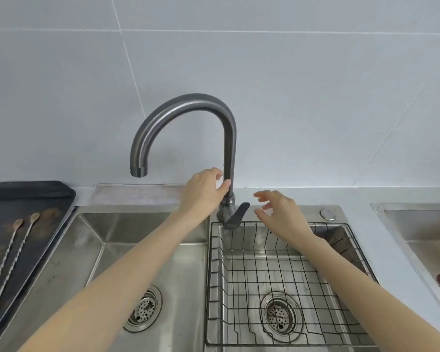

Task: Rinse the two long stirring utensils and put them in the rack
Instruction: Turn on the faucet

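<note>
Two long twisted metal stirring spoons (9, 255) lie side by side on a dark tray (28, 196) left of the sink, with brown smears around them. My left hand (203, 190) grips the upright stem of the grey faucet (186, 110), whose spout hangs over the left basin. My right hand (277, 214) hovers with loosely spread fingers just right of the dark faucet lever (238, 214), holding nothing. A black wire rack (285, 275) sits in the right basin with nothing in it. No water runs from the spout.
The left basin (127, 224) has a drain strainer (144, 307) at its bottom. A round button (327, 214) sits on the sink deck. A grey cloth (137, 194) lies behind the left basin. Another steel basin (424, 229) stands at far right.
</note>
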A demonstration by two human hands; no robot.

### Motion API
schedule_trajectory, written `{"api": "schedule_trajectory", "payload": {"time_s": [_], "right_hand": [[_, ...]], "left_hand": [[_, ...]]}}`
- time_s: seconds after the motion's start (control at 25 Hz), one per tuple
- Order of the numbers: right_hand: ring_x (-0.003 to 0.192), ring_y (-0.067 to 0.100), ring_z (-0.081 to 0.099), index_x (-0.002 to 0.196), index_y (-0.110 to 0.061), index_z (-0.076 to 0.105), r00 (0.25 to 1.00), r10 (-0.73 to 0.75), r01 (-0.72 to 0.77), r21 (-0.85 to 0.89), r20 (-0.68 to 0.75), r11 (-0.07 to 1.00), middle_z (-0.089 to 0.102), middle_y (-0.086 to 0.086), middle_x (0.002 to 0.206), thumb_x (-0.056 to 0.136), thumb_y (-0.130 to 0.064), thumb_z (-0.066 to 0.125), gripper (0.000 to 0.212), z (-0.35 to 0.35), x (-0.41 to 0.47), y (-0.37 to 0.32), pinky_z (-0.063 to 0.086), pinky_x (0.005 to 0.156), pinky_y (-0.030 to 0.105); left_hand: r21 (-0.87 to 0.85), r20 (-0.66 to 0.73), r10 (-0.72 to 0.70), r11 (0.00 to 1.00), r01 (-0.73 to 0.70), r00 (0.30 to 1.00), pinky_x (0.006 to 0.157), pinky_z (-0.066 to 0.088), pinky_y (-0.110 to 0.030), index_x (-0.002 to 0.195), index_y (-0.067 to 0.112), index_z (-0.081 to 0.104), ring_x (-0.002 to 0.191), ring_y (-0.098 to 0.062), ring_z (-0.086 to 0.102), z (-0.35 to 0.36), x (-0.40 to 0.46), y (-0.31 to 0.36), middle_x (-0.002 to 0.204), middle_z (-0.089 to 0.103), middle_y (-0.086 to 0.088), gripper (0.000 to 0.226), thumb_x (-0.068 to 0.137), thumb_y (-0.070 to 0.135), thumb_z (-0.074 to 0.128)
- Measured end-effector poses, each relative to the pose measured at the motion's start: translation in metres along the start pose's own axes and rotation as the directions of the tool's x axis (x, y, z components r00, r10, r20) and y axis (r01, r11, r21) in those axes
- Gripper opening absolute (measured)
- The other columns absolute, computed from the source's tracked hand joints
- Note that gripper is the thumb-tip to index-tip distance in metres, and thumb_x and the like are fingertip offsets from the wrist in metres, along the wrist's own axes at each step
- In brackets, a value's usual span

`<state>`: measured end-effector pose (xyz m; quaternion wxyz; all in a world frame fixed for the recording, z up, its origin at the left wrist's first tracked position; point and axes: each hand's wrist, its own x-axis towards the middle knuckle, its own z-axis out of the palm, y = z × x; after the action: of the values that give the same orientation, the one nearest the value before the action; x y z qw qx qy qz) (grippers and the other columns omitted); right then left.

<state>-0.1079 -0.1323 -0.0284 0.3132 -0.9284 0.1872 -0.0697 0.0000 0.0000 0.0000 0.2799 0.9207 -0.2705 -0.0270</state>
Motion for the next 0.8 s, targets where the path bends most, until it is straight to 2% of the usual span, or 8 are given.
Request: {"api": "schedule_trajectory", "payload": {"time_s": [0.08,0.2,0.32,0.4,0.48,0.64,0.8], "right_hand": [[0.106,0.017,0.060,0.125,-0.018,0.052,1.000,0.016,-0.016,0.002,0.002,1.000,0.058,0.004,0.123,0.088,-0.019,0.056,0.037,0.005,0.009,0.000,0.053,0.086,0.038],[0.105,0.017,0.061,0.121,-0.017,0.056,1.000,0.004,-0.004,0.017,0.029,1.000,0.059,0.004,0.121,0.088,-0.019,0.056,0.033,0.015,0.017,-0.001,0.053,0.086,0.036],[0.100,0.018,0.063,0.107,-0.016,0.065,1.000,0.002,-0.002,0.043,0.007,0.999,0.065,0.004,0.110,0.088,-0.015,0.056,0.021,0.020,0.026,-0.002,0.053,0.086,0.038],[0.097,0.022,0.064,0.099,-0.015,0.069,1.000,0.013,-0.012,0.037,-0.004,0.999,0.069,0.006,0.102,0.087,-0.013,0.056,0.018,0.022,0.029,-0.001,0.053,0.085,0.039],[0.094,0.025,0.064,0.096,-0.014,0.071,1.000,0.028,-0.027,0.031,-0.014,0.999,0.071,0.008,0.097,0.086,-0.013,0.056,0.018,0.024,0.030,-0.002,0.053,0.086,0.040],[0.091,0.027,0.065,0.094,-0.012,0.072,0.998,0.047,-0.046,0.025,-0.042,0.999,0.073,0.010,0.094,0.086,-0.012,0.057,0.017,0.025,0.027,-0.004,0.053,0.085,0.040],[0.090,0.026,0.065,0.092,-0.012,0.072,0.997,0.051,-0.051,0.011,-0.056,0.999,0.074,0.009,0.093,0.086,-0.012,0.058,0.016,0.025,0.024,-0.008,0.053,0.084,0.038]], "left_hand": [[-0.021,-0.004,-0.052,0.998,0.052,0.999,0.093,0.045,-0.036,0.127,0.011,0.050,0.117,-0.023,0.055,0.004,0.012,0.002,0.129,0.058,-0.005,0.046,0.090,0.039,0.048],[-0.116,-0.027,-0.080,0.990,0.076,0.996,0.094,0.046,-0.039,0.129,0.011,0.046,0.116,-0.024,0.055,0.010,0.025,0.008,0.129,0.058,-0.005,0.052,0.088,0.043,0.050],[-0.222,-0.072,-0.101,0.971,0.083,0.992,0.088,0.050,-0.038,0.110,0.009,0.055,0.102,-0.025,0.062,0.010,0.036,0.014,0.112,0.066,-0.006,0.039,0.087,0.041,0.053],[-0.233,-0.074,-0.110,0.968,0.090,0.991,0.081,0.047,-0.034,0.098,0.008,0.055,0.094,-0.026,0.062,0.010,0.042,0.016,0.103,0.068,-0.009,0.032,0.088,0.038,0.053],[-0.245,-0.080,-0.119,0.965,0.096,0.990,0.076,0.042,-0.029,0.099,0.007,0.057,0.095,-0.027,0.063,0.011,0.044,0.017,0.102,0.069,-0.009,0.030,0.088,0.035,0.054],[-0.218,-0.092,-0.103,0.972,0.081,0.990,0.075,0.039,-0.025,0.101,0.007,0.058,0.096,-0.026,0.064,0.010,0.043,0.014,0.104,0.070,-0.007,0.030,0.087,0.034,0.055],[-0.197,-0.097,-0.090,0.978,0.069,0.991,0.079,0.041,-0.029,0.102,0.008,0.058,0.099,-0.028,0.062,0.009,0.042,0.014,0.106,0.069,-0.008,0.030,0.087,0.034,0.055]]}}
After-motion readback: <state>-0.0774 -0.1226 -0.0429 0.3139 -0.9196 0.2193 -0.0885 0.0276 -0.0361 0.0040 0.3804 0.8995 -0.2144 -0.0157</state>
